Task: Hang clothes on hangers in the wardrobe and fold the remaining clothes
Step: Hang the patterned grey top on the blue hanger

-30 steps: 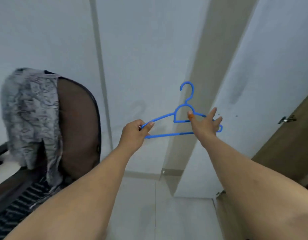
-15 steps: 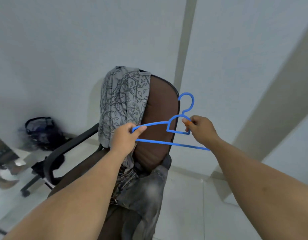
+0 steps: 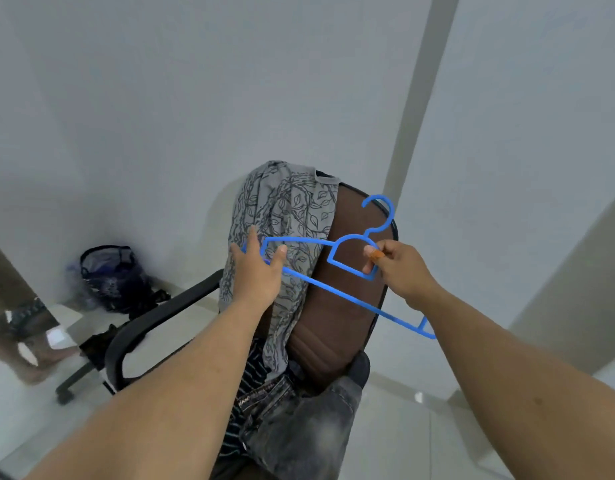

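In the head view, the blue hanger [image 3: 337, 268] is pinched near its neck by the right hand [image 3: 401, 271], presumably kept ready for loading. The left hand [image 3: 261, 275] is spread, reaching toward the leaf-print garment [image 3: 281, 220] draped over the chair back's [image 3: 351, 306] top-left corner.

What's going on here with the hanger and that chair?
A person holds a blue plastic hanger near its neck in the right hand. The left hand is open, off the hanger, reaching toward a grey leaf-print garment draped over the back of a brown office chair. Dark jeans and a striped garment lie on the seat, not yet hung or folded.
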